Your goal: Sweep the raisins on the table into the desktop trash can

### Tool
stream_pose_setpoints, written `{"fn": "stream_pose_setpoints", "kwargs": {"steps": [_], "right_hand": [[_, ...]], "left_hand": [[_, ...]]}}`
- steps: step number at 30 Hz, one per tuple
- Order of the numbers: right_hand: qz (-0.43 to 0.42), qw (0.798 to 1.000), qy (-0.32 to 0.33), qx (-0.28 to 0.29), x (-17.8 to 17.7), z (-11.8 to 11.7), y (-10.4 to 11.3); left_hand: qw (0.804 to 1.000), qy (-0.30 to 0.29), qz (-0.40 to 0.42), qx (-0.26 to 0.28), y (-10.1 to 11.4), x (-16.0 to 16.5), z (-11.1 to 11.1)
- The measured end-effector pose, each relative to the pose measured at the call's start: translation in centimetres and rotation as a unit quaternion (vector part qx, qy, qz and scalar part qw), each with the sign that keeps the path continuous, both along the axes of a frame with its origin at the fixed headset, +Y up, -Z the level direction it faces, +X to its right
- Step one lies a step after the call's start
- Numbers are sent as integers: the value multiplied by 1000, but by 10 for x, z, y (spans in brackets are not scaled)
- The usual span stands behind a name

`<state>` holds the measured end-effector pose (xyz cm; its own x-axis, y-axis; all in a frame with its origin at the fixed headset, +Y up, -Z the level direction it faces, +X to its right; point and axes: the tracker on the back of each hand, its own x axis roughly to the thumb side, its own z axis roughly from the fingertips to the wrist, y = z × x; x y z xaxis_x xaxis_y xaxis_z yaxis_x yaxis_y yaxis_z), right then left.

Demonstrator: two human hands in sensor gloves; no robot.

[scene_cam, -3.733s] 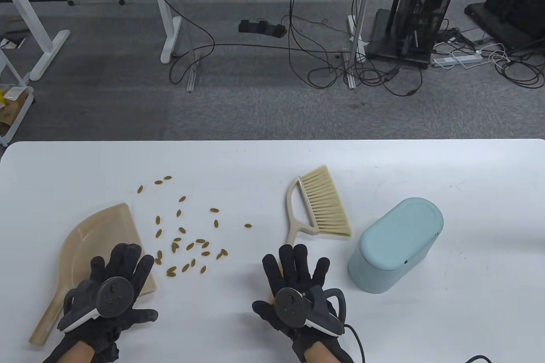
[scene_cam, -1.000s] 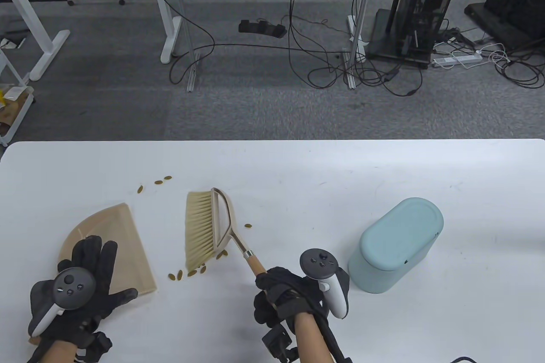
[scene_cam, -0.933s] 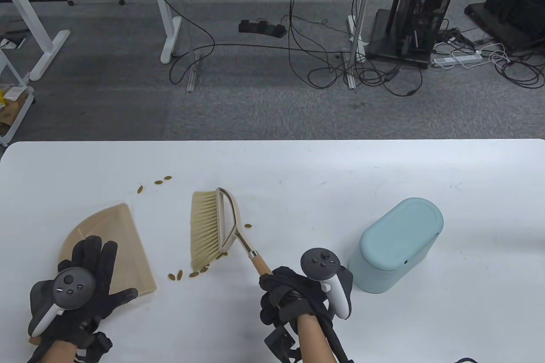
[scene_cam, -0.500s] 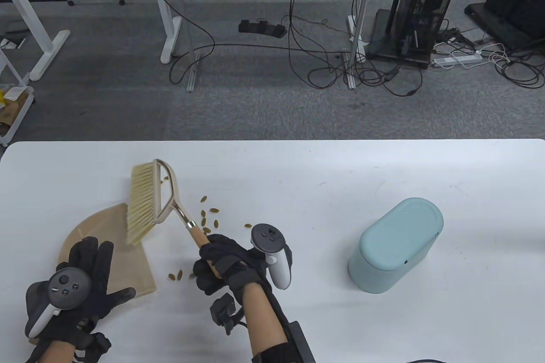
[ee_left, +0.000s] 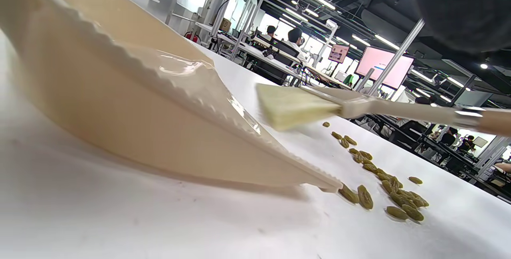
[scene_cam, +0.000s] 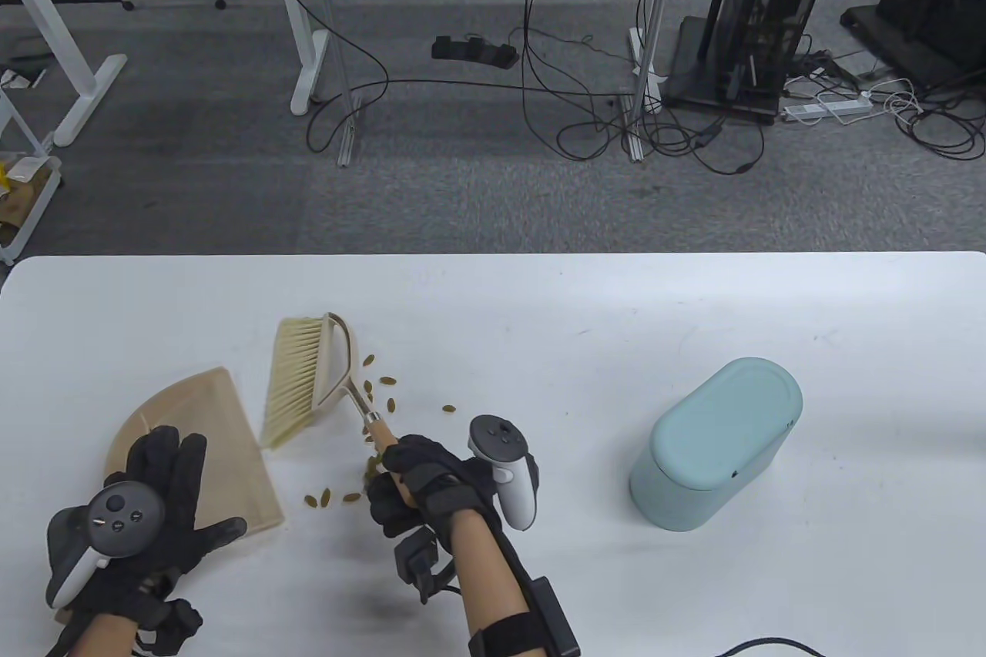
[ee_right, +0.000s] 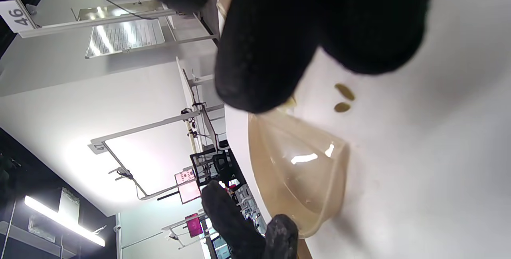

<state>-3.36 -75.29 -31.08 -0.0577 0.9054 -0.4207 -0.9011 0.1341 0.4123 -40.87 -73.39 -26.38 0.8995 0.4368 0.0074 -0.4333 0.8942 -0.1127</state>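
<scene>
Several green-brown raisins (scene_cam: 381, 384) lie scattered on the white table (scene_cam: 539, 318), with a few more near the dustpan's corner (scene_cam: 323, 499). My right hand (scene_cam: 400, 491) grips the wooden handle of a beige brush (scene_cam: 296, 380), whose bristles sit just right of the dustpan's edge. My left hand (scene_cam: 173, 484) rests flat, fingers spread, on the beige dustpan (scene_cam: 208, 410). The light-blue desktop trash can (scene_cam: 716, 441) stands at the right, lid shut. The left wrist view shows the dustpan lip (ee_left: 223, 131), the brush (ee_left: 295, 105) and the raisins (ee_left: 383, 179).
One raisin (scene_cam: 449, 408) lies apart, right of the brush handle. The right wrist view shows the dustpan (ee_right: 295, 167) and two raisins (ee_right: 343, 97) beyond my gloved fingers (ee_right: 279, 31). Beyond the table's far edge are the carpet, desk legs and cables.
My right hand picked up the brush and swept it left across the raisins toward the dustpan. In the last half second the brush shifted slightly right and nearer. My left hand stayed on the dustpan.
</scene>
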Motion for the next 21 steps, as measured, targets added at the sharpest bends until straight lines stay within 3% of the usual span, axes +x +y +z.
{"fn": "stream_pose_setpoints", "kwargs": {"steps": [6, 9, 14, 21], "right_hand": [[18, 999, -32, -7, 66, 39, 8], [-10, 999, -42, 15, 75, 44, 14], [-42, 997, -36, 50, 36, 28, 13], [-60, 998, 12, 33, -44, -12, -15]], "left_hand": [[1000, 5, -11, -11, -3, 0, -1], [1000, 8, -16, -16, -5, 0, -1], [1000, 12, -12, -16, -4, -1, 0], [1000, 8, -6, -15, -4, -2, -1]]}}
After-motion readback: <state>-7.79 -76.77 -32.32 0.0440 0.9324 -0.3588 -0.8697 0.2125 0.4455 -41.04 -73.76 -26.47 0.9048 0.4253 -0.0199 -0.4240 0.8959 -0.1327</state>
